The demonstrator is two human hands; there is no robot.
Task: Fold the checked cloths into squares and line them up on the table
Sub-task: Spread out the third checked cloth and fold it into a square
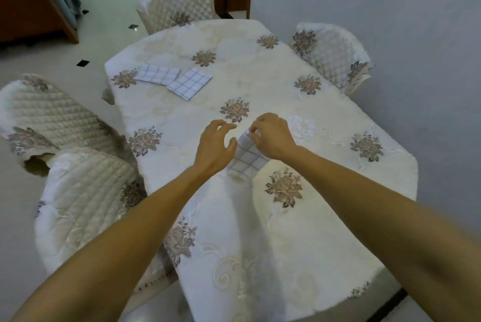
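Checked cloths lie in two places on the table [260,74]; at the far left is the first folded cloth [158,74], flat and about parallel to the table edge; just right of it is the second folded cloth [190,83], turned at an angle, its corner touching or slightly covering a corner of the first one, I cannot tell which; nearer to the person, in the middle, is the third cloth [247,159], partly folded and partly hidden under both hands; the left hand [216,144] hovers at its left edge with fingers spread and half bent, gripping nothing that I can see, and only the thumb seems to reach the cloth; the right hand [273,137] pinches the far corner of this cloth between thumb and fingertips and seems to raise it a little from the table; to do this fold well, I think the left hand should press flat on the cloth to keep the lower layer in place, while the right hand brings the pinched corner exactly over its opposite corner, following the blue lines of the check so that the edges meet; then the crease should be smoothed; later the second folded cloth probably needs turning, because the row is not straight; the count, from left to right: four quilted chairs [86,204], two at the left, one at the far end, one at the right; three checked cloths, two folded and one in work; two hands; one table
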